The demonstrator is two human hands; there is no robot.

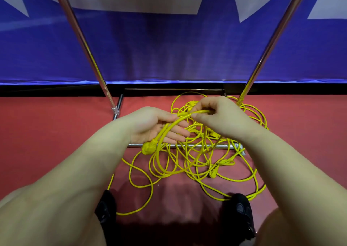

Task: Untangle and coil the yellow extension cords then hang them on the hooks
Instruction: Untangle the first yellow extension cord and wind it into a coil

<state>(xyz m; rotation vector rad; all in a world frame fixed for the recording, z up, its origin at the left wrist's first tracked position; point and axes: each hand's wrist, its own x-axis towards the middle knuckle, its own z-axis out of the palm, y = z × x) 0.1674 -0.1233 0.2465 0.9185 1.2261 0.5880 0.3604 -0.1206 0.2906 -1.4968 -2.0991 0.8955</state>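
Observation:
A tangle of yellow extension cords (204, 163) lies on the red floor around the base of a metal rack. My left hand (155, 125) is held palm up with straight fingers, and loops of one cord lie across it. A yellow plug (147, 148) hangs from that cord just below the palm. My right hand (216, 114) pinches the same cord at the top of the loop, right beside my left fingertips. The hanging loop (169, 163) drops down in front of the pile. No hooks are in view.
Two chrome rack poles (82, 37) (272, 37) slant up left and right. The rack's base bar (221, 146) crosses under the cords. A blue banner (169, 48) stands behind. My black shoes (107, 208) (242, 212) stand on the floor near stray cord loops.

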